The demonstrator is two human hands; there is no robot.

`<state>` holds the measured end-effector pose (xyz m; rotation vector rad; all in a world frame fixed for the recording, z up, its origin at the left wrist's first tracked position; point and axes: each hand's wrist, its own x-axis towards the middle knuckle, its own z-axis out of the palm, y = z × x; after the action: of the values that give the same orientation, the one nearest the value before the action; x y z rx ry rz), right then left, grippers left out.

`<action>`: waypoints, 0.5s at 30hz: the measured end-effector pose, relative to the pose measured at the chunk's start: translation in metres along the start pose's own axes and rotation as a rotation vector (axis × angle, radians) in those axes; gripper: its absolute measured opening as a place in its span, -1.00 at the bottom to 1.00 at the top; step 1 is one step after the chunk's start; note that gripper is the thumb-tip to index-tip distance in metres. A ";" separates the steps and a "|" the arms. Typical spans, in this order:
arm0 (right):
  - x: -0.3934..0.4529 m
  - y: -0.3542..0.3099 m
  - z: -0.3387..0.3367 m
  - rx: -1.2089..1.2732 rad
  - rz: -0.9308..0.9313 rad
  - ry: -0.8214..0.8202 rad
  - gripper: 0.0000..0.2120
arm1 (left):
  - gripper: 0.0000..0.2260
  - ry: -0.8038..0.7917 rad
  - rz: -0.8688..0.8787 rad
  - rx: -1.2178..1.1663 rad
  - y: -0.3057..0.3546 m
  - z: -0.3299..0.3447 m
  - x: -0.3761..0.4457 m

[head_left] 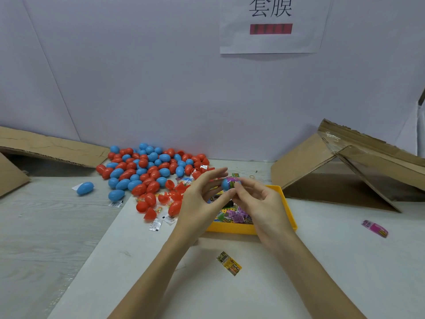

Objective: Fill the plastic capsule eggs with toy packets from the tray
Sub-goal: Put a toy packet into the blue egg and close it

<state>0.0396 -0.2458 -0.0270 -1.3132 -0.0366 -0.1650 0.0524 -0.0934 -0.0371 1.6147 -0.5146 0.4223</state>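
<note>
At the far left a cardboard flap (48, 148) leans against the wall over the worktop (322, 261). Near it a lone blue egg (85, 188) lies on its side, its long axis running left to right and tilted slightly up toward the right. Further right, a heap of closed red and blue capsule eggs (147, 169) spreads back to the wall, lying at mixed angles, with open red egg halves (170, 196) and small clear packets (155, 225) scattered along its near edge. The left hand (202, 199) is raised above the yellow tray (232, 227), thumb and curled fingers gripping the blue capsule half (226, 184) from its left side; the half's rounded end points left and its open mouth faces right, so its long axis runs roughly left to right. A purple toy packet (233, 181) sticks out of that mouth, and the right hand (259, 201) pinches it there with thumb and fingertips, so both grips are clenched on what they hold. Under the hands the tray holds a jumble of purple, yellow and green toy packets (234, 216). On the near worktop a yellow packet (229, 263) lies flat, its long axis slanting from upper left to lower right. Further right a pink packet (374, 229) lies alone at a similar slant, and behind it an opened cardboard box (345, 166) stands tent-like against the wall.
</note>
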 end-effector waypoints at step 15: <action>-0.002 -0.004 0.002 -0.101 0.030 -0.049 -0.74 | -0.67 0.065 0.026 0.143 -0.003 -0.002 0.002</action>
<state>0.0368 -0.2444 -0.0228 -1.4174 -0.0501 -0.1103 0.0558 -0.0914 -0.0383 1.7270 -0.4656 0.5397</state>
